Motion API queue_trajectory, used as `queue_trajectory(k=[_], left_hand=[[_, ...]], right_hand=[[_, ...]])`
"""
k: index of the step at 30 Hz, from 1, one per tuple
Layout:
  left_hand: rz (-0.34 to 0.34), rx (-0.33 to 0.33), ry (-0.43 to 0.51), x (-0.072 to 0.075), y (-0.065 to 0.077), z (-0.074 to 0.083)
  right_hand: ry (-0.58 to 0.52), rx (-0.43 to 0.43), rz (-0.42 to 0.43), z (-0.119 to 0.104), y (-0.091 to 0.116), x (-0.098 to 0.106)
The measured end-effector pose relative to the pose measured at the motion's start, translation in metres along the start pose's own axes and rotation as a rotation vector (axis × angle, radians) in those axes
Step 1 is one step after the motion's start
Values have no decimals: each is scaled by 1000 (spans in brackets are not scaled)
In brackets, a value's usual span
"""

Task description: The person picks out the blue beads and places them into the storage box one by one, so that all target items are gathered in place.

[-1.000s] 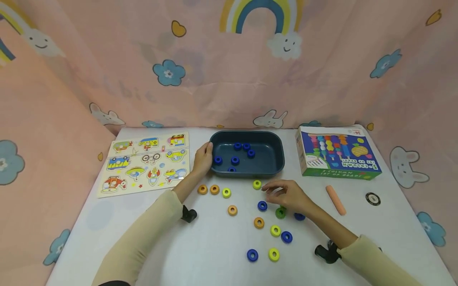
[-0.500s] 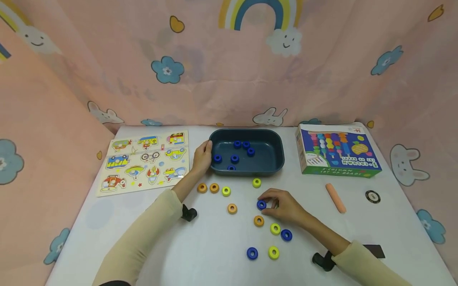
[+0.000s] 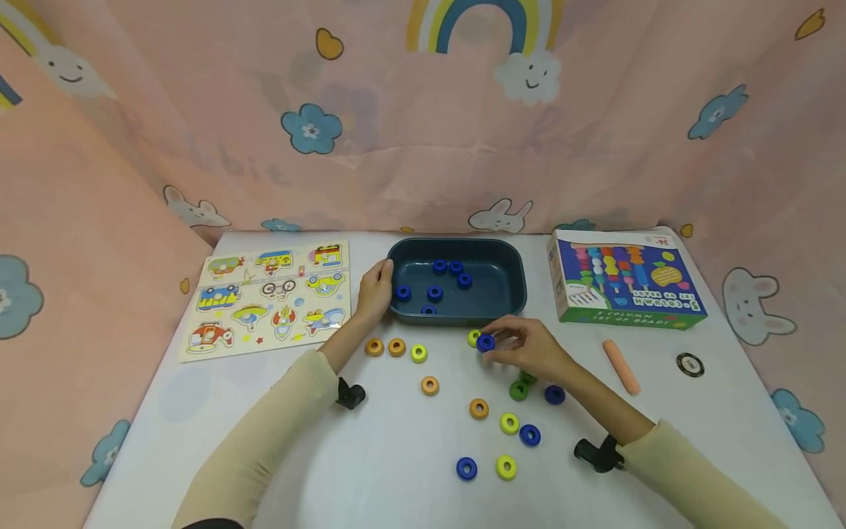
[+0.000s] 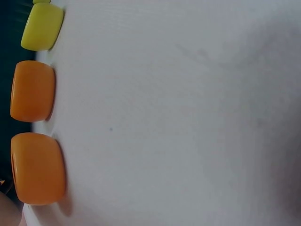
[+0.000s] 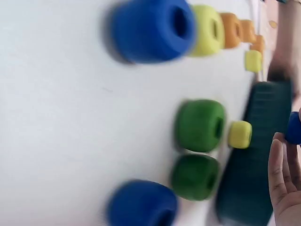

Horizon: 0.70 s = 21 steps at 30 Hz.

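Observation:
My right hand (image 3: 532,347) pinches a blue bead (image 3: 485,343) between thumb and fingertips, just in front of the dark tray (image 3: 492,321). The same blue bead (image 5: 294,128) shows at the right edge of the right wrist view. Behind it a yellow bead (image 3: 473,337) is partly covered. My left hand (image 3: 374,290) grips the tray's left end, its thumb at the rim. Several blue beads (image 3: 434,293) lie inside the tray. Under my right wrist are two green beads (image 3: 518,390) and a blue bead (image 5: 142,205).
Orange beads (image 3: 396,347), yellow beads (image 3: 509,423) and blue beads (image 3: 466,468) lie scattered on the white table. A picture puzzle board (image 3: 267,301) is at left. The bead set box (image 3: 628,283), an orange stick (image 3: 620,366) and a round black disc (image 3: 690,365) are at right.
My right hand has come down to a blue bead on the table, pinched it and moved it away from me toward the tray. The left hand and tray have stayed put.

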<state>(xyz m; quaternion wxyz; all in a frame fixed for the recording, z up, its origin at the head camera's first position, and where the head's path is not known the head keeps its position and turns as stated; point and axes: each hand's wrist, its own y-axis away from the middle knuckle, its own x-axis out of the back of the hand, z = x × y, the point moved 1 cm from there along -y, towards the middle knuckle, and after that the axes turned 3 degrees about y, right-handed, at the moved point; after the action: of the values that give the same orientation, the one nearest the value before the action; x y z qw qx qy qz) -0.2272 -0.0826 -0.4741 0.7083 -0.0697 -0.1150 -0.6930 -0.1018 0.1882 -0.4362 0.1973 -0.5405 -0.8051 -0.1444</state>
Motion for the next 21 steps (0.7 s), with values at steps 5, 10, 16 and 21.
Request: queue_trajectory(k=[5, 10, 16, 21], left_hand=[[6, -6, -2, 0, 0, 0], [1, 12, -18, 1, 2, -5], [0, 10, -20, -2, 5, -7], [5, 4, -12, -1, 2, -4]], right_hand=[[28, 59, 39, -14, -23, 13], [62, 40, 109, -18, -56, 17], [71, 32, 177, -16, -91, 15], [105, 10, 198, -17, -110, 16]])
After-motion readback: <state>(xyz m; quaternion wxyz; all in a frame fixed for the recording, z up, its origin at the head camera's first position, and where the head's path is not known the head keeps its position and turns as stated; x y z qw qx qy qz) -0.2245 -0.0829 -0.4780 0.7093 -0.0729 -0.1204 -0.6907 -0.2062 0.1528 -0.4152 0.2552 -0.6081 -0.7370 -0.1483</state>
